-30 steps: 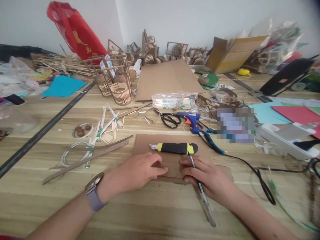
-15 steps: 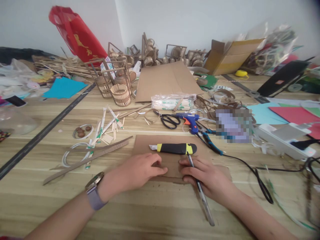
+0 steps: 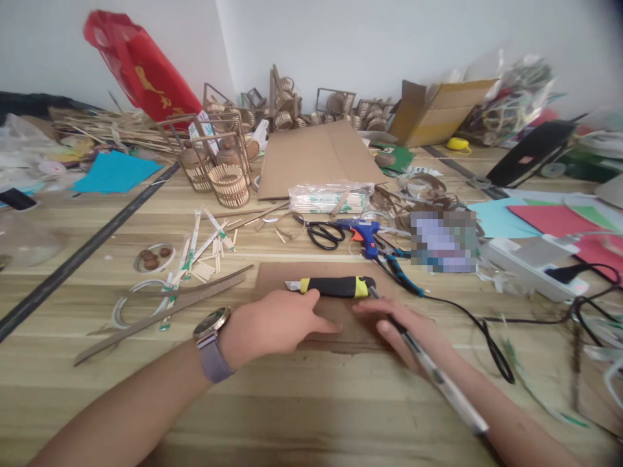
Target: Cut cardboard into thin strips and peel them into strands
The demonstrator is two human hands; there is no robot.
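Going off the cardboard (image 3: 341,311), easiest way in is 6 o'clock, over bare tabletop (image 3: 316,421). Utility knife (image 3: 335,287) and scissors (image 3: 324,232) block 12, glue gun (image 3: 367,233) 1, brown strips (image 3: 165,312) 9, black cable (image 3: 499,353) past 3. Can't really tell about the pixelated patch (image 3: 442,241) at 2.

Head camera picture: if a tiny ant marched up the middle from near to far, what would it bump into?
Left hand → black-and-yellow cutter knife → blue glue gun → plastic-wrapped bundle of sticks → big cardboard sheet → wall.
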